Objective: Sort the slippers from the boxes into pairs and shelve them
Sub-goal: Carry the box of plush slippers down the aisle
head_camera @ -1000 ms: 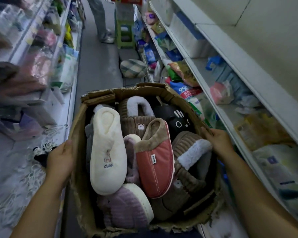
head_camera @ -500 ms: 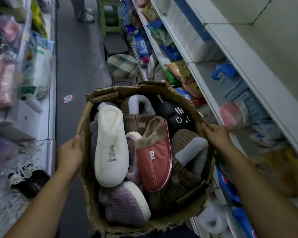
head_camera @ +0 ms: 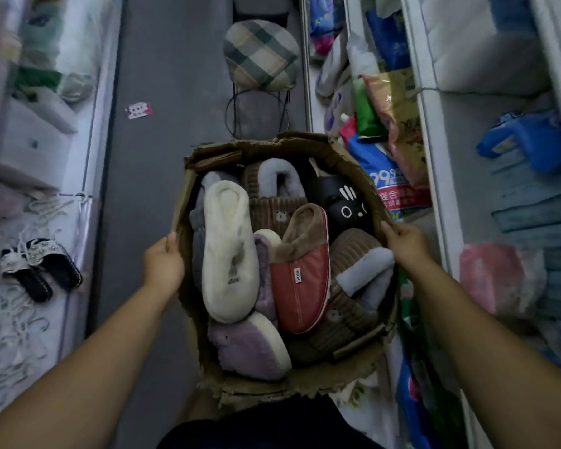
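Your left hand (head_camera: 162, 264) and right hand (head_camera: 405, 244) each grip only the torn, bent rim of the cardboard box (head_camera: 305, 382), so it may buckle and spill the slippers (head_camera: 300, 277).

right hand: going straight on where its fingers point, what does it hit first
Probably the black cat-face slipper inside the torn brown cardboard box, just beyond the right hand; depth is unclear.

Dim, flat, bluish indoor light; soft shadow inside the cardboard box (head_camera: 337, 153); shelves (head_camera: 429, 131) at both edges blurred and bent by the wide-angle lens
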### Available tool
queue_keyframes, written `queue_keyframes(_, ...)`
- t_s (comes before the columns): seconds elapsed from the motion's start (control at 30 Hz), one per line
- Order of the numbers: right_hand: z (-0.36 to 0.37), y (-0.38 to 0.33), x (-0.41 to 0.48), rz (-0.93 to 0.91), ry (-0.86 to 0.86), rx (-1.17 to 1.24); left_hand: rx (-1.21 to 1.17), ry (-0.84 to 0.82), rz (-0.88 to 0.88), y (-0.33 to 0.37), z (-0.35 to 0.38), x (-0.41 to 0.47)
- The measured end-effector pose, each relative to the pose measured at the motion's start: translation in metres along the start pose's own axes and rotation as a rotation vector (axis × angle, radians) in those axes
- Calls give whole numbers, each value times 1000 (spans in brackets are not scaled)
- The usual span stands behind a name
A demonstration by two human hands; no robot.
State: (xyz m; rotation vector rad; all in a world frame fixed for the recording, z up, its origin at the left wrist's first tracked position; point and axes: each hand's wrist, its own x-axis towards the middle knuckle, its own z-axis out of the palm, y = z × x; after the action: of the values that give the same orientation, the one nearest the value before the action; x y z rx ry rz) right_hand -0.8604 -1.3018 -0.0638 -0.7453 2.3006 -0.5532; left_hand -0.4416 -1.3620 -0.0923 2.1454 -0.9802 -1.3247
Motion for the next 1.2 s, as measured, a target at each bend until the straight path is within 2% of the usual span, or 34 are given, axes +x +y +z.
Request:
queue_keyframes(0.27,24,34,78,185,-25,132,71,32,-32,12,85,50)
queue_keyframes(0.53,44,33,99,228,-3,112,115,-32,-54,23,103,81)
queue_keyframes(0.73,43,22,103,326,-134,232,29,-66,-157,34,113,70)
queue_keyframes(1.0,41,15,75,234,-149,206,33,-141,-8,34,103,35)
queue_keyframes(1.2,30,14,46,117,-135,100,175,-213,167,40,88,3)
